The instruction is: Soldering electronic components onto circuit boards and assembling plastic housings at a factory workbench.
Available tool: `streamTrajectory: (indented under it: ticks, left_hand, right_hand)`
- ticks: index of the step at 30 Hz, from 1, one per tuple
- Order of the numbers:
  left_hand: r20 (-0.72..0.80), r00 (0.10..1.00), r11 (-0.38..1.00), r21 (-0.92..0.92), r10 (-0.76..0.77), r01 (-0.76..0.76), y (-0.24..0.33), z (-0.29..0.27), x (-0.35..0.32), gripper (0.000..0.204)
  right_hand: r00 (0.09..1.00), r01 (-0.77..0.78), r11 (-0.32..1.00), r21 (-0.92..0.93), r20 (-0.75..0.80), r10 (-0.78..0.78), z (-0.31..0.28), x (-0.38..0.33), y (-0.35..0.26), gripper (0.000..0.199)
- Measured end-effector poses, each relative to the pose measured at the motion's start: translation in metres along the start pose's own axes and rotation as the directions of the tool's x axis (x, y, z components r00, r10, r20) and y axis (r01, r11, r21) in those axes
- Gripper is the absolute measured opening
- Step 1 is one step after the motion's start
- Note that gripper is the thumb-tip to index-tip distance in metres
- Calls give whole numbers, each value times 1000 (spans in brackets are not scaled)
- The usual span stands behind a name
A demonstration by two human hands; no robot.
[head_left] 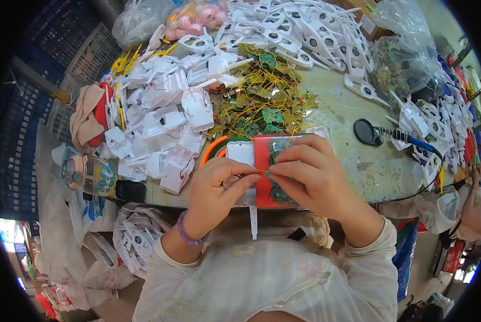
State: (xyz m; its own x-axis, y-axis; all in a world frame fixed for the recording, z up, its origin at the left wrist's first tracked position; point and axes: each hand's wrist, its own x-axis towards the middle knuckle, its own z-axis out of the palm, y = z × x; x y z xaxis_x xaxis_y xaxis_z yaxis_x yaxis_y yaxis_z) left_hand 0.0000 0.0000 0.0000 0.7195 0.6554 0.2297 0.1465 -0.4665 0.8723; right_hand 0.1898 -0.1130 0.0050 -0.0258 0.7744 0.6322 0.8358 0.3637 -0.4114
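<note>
Both of my hands meet over the near edge of the table. A thin yellow wire [263, 170] runs between their fingertips. My left hand [211, 185], with a purple bead bracelet at the wrist, pinches the wire's left end. My right hand [321, 174] has its thumb and fingers closed on the right end, beside small green circuit boards [279, 194]. These boards lie on a red block [261, 144] under the hands. Left of the block is a white plastic housing [240, 151], partly covered by my left hand. A narrow white handle [254, 222] juts over the table edge.
Wired circuit boards [267, 99] are heaped straight ahead. White housings [162, 121] pile up at the left, white paddle-shaped frames [315, 35] at the back. A soldering iron [417, 142] and a round black dish [366, 132] are at the right. A bottle [98, 174] stands left.
</note>
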Motion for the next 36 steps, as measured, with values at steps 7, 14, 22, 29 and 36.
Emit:
streamTrajectory:
  ticks: [7,14,22,29,36]
  left_hand:
    - [-5,994,994,-18,108,-108,-1,5,2,12]
    - [58,997,995,-87,47,-42,-3,3,3,14]
    - [17,918,880,277,397,-386,-7,11,11,13]
    - [41,929,898,245,368,-366,-5,10,9,14]
    - [181,917,907,169,355,-385,-6,0,11,13]
  right_hand:
    - [997,-47,999,27,-53,48,11,-6,-6,22]
    - [999,32,997,-75,-37,-35,11,-11,-10,28]
    - [990,138,982,-131,26,-136,21,-32,-26,25]
    - [999,25,987,-160,-44,-32,18,-34,-25,26]
    - [994,-13,990,-143,-114,-3,15,-29,-22,29]
